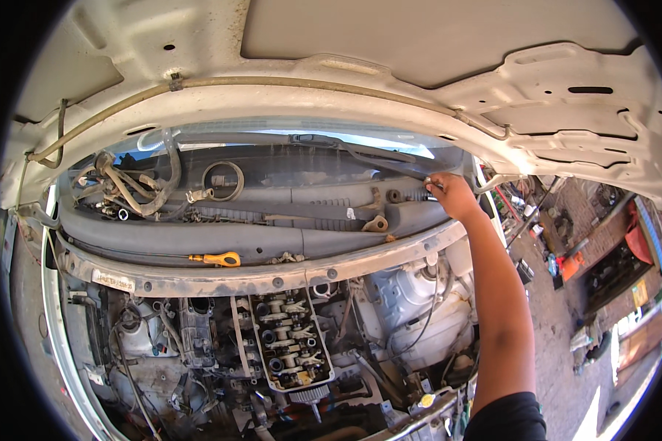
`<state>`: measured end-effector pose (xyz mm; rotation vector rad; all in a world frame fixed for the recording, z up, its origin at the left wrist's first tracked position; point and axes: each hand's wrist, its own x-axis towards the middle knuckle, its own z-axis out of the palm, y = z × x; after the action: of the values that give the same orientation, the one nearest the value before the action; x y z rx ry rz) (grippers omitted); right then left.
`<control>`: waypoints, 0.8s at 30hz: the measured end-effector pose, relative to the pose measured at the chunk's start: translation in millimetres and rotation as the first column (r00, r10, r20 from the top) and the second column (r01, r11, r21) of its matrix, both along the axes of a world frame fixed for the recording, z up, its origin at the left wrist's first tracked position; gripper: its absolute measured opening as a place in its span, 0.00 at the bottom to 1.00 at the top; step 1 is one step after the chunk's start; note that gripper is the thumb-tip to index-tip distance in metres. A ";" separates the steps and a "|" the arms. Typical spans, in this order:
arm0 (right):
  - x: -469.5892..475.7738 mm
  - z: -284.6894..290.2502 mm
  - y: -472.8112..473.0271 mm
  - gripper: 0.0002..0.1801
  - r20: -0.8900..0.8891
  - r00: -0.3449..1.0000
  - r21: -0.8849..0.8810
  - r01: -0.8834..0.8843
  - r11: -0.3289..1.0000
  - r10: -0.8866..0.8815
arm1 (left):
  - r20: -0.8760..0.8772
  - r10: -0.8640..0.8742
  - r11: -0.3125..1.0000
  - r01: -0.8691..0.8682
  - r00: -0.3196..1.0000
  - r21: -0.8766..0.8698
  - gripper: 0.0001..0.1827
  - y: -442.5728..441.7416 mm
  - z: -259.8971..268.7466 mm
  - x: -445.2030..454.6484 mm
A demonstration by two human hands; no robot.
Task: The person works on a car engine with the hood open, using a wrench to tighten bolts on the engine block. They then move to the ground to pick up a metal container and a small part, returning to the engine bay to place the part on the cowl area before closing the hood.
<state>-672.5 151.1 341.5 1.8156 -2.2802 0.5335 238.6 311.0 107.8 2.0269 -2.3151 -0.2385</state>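
My right hand reaches to the right end of the cowl, at the base of the windshield. Its fingers are closed on a small metal part, partly hidden by them, near the windshield wiper arm. Left of the hand, a metal bracket lies on the grey plastic cowl. A dipstick with a yellow handle rests along the cowl's front edge. Below, the engine's cylinder head stands with its camshaft and rocker arms exposed. My left hand is out of view.
The raised hood arches overhead, with its prop rod clipped along it. Hoses and pipes are heaped at the cowl's left end. A yellow cap sits at the front right. Tools and parts litter the ground at right.
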 end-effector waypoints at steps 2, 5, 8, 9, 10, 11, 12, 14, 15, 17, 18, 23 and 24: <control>0.4 -1.8 -1.9 0.12 -0.102 0.994 -0.001 -0.026 1.000 0.026 | -0.015 -0.019 1.000 0.019 1.000 -0.006 0.23 -1.2 -1.3 0.0; 10.8 3.2 -8.1 0.13 -0.126 0.992 -0.007 -0.029 1.000 0.028 | -0.003 -0.030 0.999 0.030 1.000 -0.033 0.24 1.0 -4.8 6.2; 16.5 17.2 -6.2 0.12 -0.114 0.993 0.048 -0.034 0.998 0.039 | -0.007 -0.033 0.997 0.032 0.999 -0.068 0.25 3.8 -6.7 7.3; 18.8 22.7 -4.6 0.12 -0.139 0.989 0.073 -0.042 0.996 0.052 | -0.026 -0.046 0.995 0.043 0.999 -0.088 0.26 3.7 -6.3 5.5; 19.8 26.2 -4.0 0.12 -0.162 0.985 0.098 -0.050 0.994 0.065 | -0.044 -0.058 0.993 0.053 0.997 -0.109 0.26 3.8 -6.2 4.7; 17.3 25.2 -5.8 0.12 -0.207 0.975 0.113 -0.063 0.992 0.085 | -0.034 -0.067 0.992 0.063 0.997 -0.110 0.26 3.6 -7.5 6.9; 15.4 22.9 -8.0 0.12 -0.251 0.962 0.131 -0.075 0.989 0.106 | -0.024 -0.077 0.991 0.074 0.997 -0.109 0.26 3.5 -8.6 9.2; 11.7 18.2 -10.1 0.11 -0.312 0.940 0.173 -0.086 0.981 0.138 | -0.022 -0.085 0.991 0.082 0.996 -0.102 0.26 5.5 -10.4 9.4; 17.6 14.4 -13.0 0.10 -0.327 0.933 0.192 -0.087 0.978 0.148 | -0.025 -0.082 0.992 0.079 0.996 -0.102 0.26 4.1 -7.4 7.5; 24.9 2.9 -19.2 0.09 -0.391 0.915 0.145 -0.041 0.989 0.096 | -0.025 -0.074 0.993 0.071 0.997 -0.098 0.25 3.6 -6.0 6.8; 23.1 -8.6 -22.4 0.09 -0.434 0.900 0.077 0.007 0.997 0.028 | -0.020 -0.073 0.993 0.071 0.997 -0.095 0.25 3.4 -8.0 7.3; 54.2 -17.2 -32.6 0.14 -0.236 0.902 -0.004 0.371 0.929 -0.362 | -0.029 -0.070 0.992 0.067 0.997 -0.109 0.25 5.1 -10.0 10.8; 59.3 -16.4 -30.9 0.15 -0.178 0.912 0.020 0.378 0.925 -0.369 | -0.042 -0.087 0.988 0.081 0.995 -0.130 0.25 5.3 -10.0 10.5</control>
<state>-613.2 120.3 325.1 1.3284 -2.4513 0.2419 249.1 316.3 97.8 1.8474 -2.3250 -0.1364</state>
